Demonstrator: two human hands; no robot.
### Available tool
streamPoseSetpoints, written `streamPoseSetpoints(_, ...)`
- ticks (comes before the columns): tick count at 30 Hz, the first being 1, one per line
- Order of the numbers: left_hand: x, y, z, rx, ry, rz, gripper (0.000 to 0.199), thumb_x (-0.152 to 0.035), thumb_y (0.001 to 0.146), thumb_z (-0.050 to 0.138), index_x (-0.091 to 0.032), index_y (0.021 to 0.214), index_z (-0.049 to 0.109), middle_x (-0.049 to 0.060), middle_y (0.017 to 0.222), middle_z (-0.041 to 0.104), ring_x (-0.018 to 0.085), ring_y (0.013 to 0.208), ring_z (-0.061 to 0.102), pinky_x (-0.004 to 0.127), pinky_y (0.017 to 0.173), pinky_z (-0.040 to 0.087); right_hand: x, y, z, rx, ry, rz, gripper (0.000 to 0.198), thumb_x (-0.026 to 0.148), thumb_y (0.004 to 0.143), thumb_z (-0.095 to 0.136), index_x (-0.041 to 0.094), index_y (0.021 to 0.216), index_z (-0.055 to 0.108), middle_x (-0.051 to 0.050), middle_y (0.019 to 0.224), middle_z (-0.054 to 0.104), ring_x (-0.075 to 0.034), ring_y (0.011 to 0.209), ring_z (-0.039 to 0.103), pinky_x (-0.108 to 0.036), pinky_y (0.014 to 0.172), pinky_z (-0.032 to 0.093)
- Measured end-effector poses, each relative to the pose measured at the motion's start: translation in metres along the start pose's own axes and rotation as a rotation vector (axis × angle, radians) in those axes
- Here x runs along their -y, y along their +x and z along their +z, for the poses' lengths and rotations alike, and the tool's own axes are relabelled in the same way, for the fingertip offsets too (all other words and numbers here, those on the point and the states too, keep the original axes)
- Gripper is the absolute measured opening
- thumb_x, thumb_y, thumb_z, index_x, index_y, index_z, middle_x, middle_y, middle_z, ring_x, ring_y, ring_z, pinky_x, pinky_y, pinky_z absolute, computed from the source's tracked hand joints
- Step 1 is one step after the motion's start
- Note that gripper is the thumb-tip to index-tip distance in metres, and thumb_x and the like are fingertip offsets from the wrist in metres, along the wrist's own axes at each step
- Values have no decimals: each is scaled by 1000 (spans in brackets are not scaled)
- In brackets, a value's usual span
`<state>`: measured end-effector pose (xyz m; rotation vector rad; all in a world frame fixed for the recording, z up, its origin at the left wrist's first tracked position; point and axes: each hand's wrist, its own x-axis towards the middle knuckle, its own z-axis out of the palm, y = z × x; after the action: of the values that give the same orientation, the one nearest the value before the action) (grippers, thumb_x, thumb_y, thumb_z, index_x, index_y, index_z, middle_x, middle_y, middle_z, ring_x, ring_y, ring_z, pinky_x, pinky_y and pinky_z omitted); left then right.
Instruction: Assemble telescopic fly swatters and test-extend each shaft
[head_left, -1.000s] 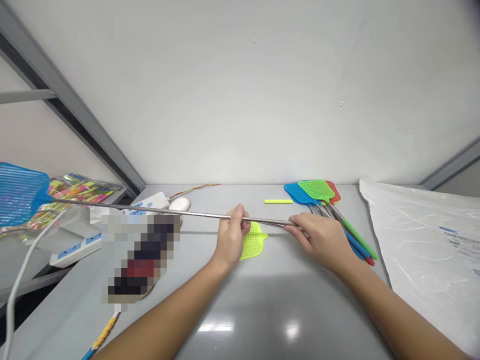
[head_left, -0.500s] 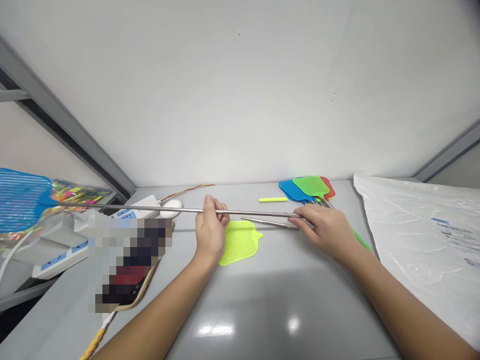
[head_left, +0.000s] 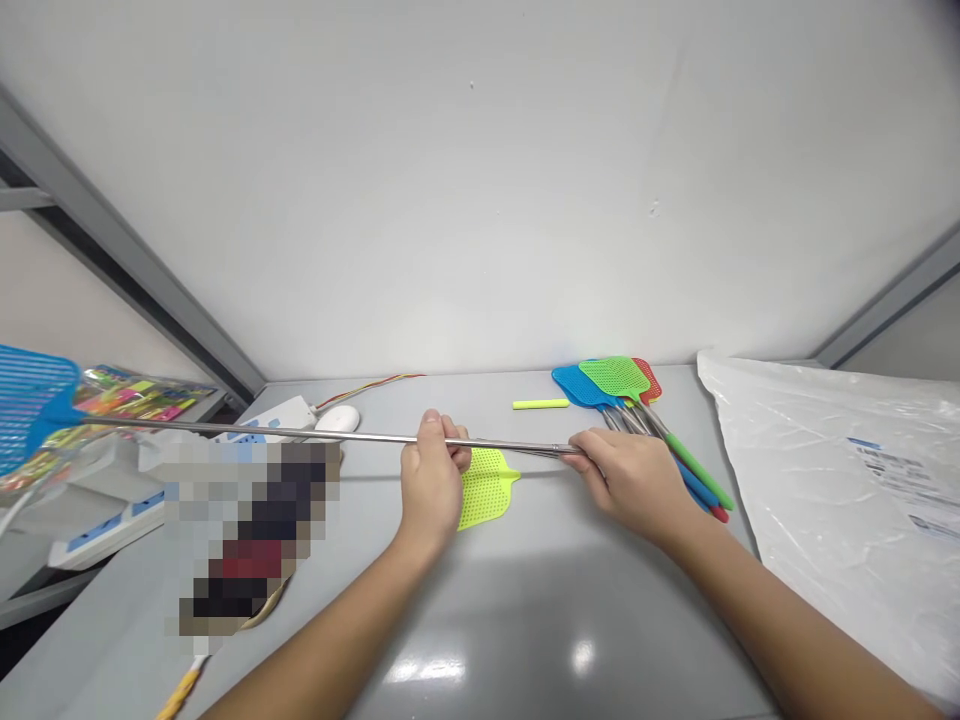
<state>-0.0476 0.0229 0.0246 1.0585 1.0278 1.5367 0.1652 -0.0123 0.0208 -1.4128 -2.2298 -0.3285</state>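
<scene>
We are holding a blue swatter (head_left: 34, 412) above the counter (head_left: 510, 640), its metal rod (head_left: 337, 434) running nearly level and its head jutting out far left. Our left hand (head_left: 435, 480) is gripping the rod midway; our right hand (head_left: 626, 475) is closed on its other end. Below, a yellow-green swatter head (head_left: 486, 492) is lying flat; behind it, a yellow-green tube (head_left: 540, 404). Farther right, stacked swatters (head_left: 615, 378) are resting beside a white package (head_left: 825, 500). Risk we are noting: the long reach—a small wrist turn could swing that head into the power strip (head_left: 281, 415) or packets (head_left: 142, 395).
</scene>
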Motion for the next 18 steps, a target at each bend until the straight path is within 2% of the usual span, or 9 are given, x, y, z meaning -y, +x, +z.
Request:
streamPoseSetpoints(9,2,5,-2,58,-56,-34,45,-44,91,44,-21,55,29,-5,52,23,9,46,28,25,45,24,-13,-1,-3,10,45,27,26,40,95,44,21,84,59,0,71,65,-12,61,55,-26,55,28)
streamPoseSetpoints(15,-13,22,-11,-165,-228,156,44,-36,89,46,-20,55,24,-6,52,18,8,44,24,23,42,21,-31,-1,-10,-31,28,62,29,43,94,46,21,82,60,0,71,64,-12,61,55,-27,56,28)
streamPoseSetpoints(18,-18,27,-14,-206,-248,179,43,-34,88,47,-20,54,25,-7,52,19,7,42,23,23,42,21,-32,0,-9,-16,45,63,29,43,94,46,21,82,59,1,71,64,-12,61,55,-26,56,29)
